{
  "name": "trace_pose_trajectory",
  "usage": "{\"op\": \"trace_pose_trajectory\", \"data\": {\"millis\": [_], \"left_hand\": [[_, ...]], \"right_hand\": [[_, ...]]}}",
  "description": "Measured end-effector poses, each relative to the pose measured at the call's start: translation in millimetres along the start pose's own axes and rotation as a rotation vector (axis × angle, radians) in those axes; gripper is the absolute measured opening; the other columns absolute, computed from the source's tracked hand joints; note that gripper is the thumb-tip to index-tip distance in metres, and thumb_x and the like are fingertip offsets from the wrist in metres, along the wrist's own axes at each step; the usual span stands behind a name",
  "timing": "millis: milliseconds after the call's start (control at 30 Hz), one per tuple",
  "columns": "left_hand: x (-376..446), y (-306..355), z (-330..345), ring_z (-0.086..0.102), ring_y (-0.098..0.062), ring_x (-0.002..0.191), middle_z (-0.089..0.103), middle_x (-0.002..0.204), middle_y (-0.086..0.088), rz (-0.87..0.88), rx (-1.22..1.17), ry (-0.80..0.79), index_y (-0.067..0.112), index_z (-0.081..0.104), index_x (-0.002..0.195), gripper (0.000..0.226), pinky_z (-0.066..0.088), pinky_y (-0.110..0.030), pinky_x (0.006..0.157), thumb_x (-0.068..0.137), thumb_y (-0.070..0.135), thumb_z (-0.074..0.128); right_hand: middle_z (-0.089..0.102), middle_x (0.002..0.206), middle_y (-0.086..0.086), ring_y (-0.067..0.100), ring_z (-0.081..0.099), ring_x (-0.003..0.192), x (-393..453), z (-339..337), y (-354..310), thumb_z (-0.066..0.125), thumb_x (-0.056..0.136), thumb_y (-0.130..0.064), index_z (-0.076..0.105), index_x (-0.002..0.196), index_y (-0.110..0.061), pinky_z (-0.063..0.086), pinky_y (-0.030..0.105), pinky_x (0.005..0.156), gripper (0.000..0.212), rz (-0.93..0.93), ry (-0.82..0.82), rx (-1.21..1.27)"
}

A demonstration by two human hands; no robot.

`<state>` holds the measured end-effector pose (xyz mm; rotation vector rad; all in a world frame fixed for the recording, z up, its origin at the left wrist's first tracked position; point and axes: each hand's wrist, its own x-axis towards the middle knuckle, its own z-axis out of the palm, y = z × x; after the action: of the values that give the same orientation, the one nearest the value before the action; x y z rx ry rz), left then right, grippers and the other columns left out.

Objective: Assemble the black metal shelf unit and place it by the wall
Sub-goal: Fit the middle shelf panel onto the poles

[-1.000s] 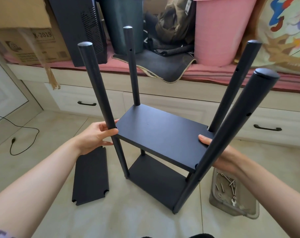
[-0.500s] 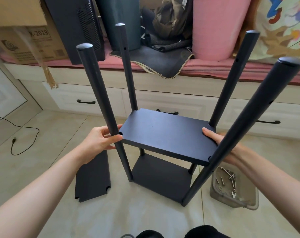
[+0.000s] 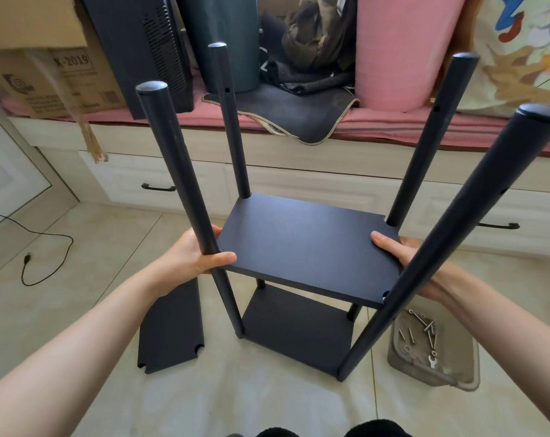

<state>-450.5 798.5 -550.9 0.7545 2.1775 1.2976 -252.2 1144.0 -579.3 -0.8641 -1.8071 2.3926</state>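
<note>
The black shelf unit stands on the tiled floor, its bottom board (image 3: 295, 329) joined to several upright black poles. A middle board (image 3: 305, 244) sits between the poles, roughly level. My left hand (image 3: 195, 253) grips its left edge, thumb on top, behind the near left pole (image 3: 185, 190). My right hand (image 3: 406, 260) holds its right edge, thumb on top and fingers beneath, partly hidden by the near right pole (image 3: 440, 241). A loose black board (image 3: 173, 326) with notched corners lies flat on the floor to the left.
A clear plastic tray (image 3: 437, 351) with screws and a small wrench sits on the floor at right. A drawer bench (image 3: 299, 171) behind carries a cardboard box (image 3: 47, 74), a black case, a dark bin and a pink bin (image 3: 403, 48). A black cable (image 3: 43, 247) lies far left.
The middle board has tipped from a slant to nearly level and slid slightly lower on the poles. Both hands stayed on its edges, and the view shifted closer.
</note>
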Motion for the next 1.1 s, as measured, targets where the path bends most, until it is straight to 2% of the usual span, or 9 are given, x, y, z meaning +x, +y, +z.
{"op": "trace_pose_trajectory", "data": {"millis": [67,133,200,267,400,533,700,900,1100], "left_hand": [[2,-1,-12,0.068,-0.014,0.106,0.065,0.115,-0.002,-0.072,-0.029,-0.152,0.024,0.054,0.117,0.065,0.06,-0.035,0.086,0.063,0.046,0.083],[6,-7,-31,0.065,-0.022,0.12,0.063,0.132,-0.007,-0.182,-0.181,-0.371,0.023,0.05,0.133,0.07,0.053,-0.049,0.101,0.073,0.044,0.08],[12,-14,-47,0.058,-0.028,0.13,0.059,0.143,-0.006,-0.221,-0.298,-0.477,0.024,0.045,0.145,0.085,0.051,-0.048,0.104,0.075,0.059,0.076],[24,-17,-51,0.057,-0.026,0.132,0.057,0.146,-0.001,-0.191,-0.318,-0.36,0.022,0.045,0.147,0.107,0.052,-0.044,0.102,0.062,0.08,0.074],[63,-9,-32,0.063,-0.012,0.119,0.06,0.133,0.015,-0.146,-0.304,0.077,0.024,0.042,0.148,0.127,0.052,-0.039,0.099,0.044,0.084,0.08],[95,5,-5,0.059,-0.006,0.121,0.056,0.135,0.017,-0.088,-0.331,0.066,0.03,0.04,0.15,0.107,0.049,-0.032,0.096,0.059,0.072,0.079],[103,4,16,0.061,-0.004,0.113,0.063,0.124,0.014,-0.039,-0.213,0.098,0.04,0.059,0.112,0.032,0.05,-0.025,0.091,0.087,0.037,0.078],[93,-6,27,0.059,-0.015,0.124,0.065,0.13,0.003,0.002,-0.276,0.189,0.021,0.059,0.127,0.035,0.045,-0.035,0.108,0.096,0.005,0.065],[85,-18,32,0.066,0.008,0.1,0.067,0.118,0.022,-0.05,-0.279,0.183,0.026,0.058,0.137,0.035,0.049,-0.011,0.076,0.102,0.024,0.059]], "right_hand": [[0.076,0.104,0.008,0.027,0.075,0.088,2,-3,0,0.085,0.058,-0.053,0.06,0.12,-0.017,0.059,0.033,0.06,0.076,0.02,0.011,-0.022],[0.076,0.104,0.009,0.027,0.075,0.088,4,-7,1,0.092,0.047,-0.058,0.06,0.12,-0.018,0.058,0.034,0.061,0.09,0.014,0.017,-0.043],[0.076,0.102,0.008,0.026,0.075,0.086,6,-9,2,0.093,0.042,-0.059,0.06,0.12,-0.017,0.058,0.033,0.06,0.095,0.003,0.015,-0.041],[0.076,0.102,0.008,0.026,0.075,0.086,8,-9,3,0.092,0.05,-0.057,0.06,0.121,-0.016,0.058,0.032,0.06,0.088,0.001,0.019,-0.028],[0.076,0.1,0.008,0.027,0.075,0.086,9,-11,3,0.08,0.066,-0.05,0.06,0.12,-0.016,0.059,0.033,0.06,0.067,0.01,0.01,0.003],[0.076,0.101,0.009,0.027,0.075,0.087,9,-9,3,0.081,0.062,-0.051,0.059,0.12,-0.014,0.059,0.033,0.061,0.072,0.017,0.009,-0.007],[0.076,0.102,0.008,0.025,0.075,0.088,8,-8,4,0.08,0.065,-0.05,0.061,0.119,-0.014,0.059,0.032,0.062,0.068,0.009,0.009,0.01],[0.077,0.097,0.009,0.025,0.075,0.085,8,-6,5,0.075,0.071,-0.049,0.064,0.113,-0.012,0.058,0.031,0.061,0.057,0.006,0.026,0.017],[0.077,0.094,0.009,0.026,0.075,0.082,7,-5,12,0.078,0.065,-0.053,0.061,0.117,-0.01,0.058,0.031,0.058,0.07,0.044,0.063,0.01]]}}
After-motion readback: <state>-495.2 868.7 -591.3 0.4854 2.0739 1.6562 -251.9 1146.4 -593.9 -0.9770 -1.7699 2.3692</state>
